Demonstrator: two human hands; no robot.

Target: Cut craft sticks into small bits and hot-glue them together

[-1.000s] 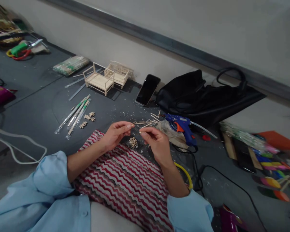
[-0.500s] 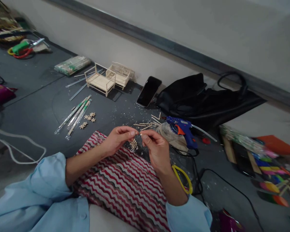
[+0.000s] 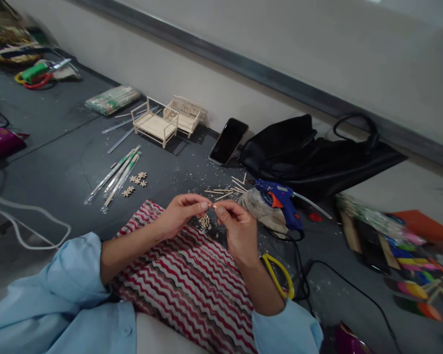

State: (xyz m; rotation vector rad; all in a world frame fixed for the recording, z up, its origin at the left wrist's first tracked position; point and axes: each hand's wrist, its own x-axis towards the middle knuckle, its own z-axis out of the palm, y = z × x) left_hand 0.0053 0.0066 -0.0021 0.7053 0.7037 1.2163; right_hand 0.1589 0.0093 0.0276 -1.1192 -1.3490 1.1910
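Note:
My left hand (image 3: 180,212) and my right hand (image 3: 234,227) meet fingertip to fingertip above a red-and-white zigzag cloth (image 3: 186,275). Both are pinched on a tiny wooden piece (image 3: 211,206) between them. Just below the fingertips lies a small pile of wooden bits (image 3: 204,221). Thin wooden sticks (image 3: 223,191) lie scattered on the dark floor just beyond my hands. A blue glue gun (image 3: 280,200) rests to the right of my right hand on a clear bag.
Two small wooden bench models (image 3: 168,122) stand by the wall, with a phone (image 3: 229,141) and a black bag (image 3: 310,152) to their right. Packed sticks (image 3: 114,176) and wooden flower shapes (image 3: 135,183) lie left. Yellow-handled scissors (image 3: 278,273) lie by my right wrist. Coloured sticks (image 3: 409,250) lie far right.
My hands have come together from a small gap, so the fingertips now touch on the tiny piece. The view has shifted slightly.

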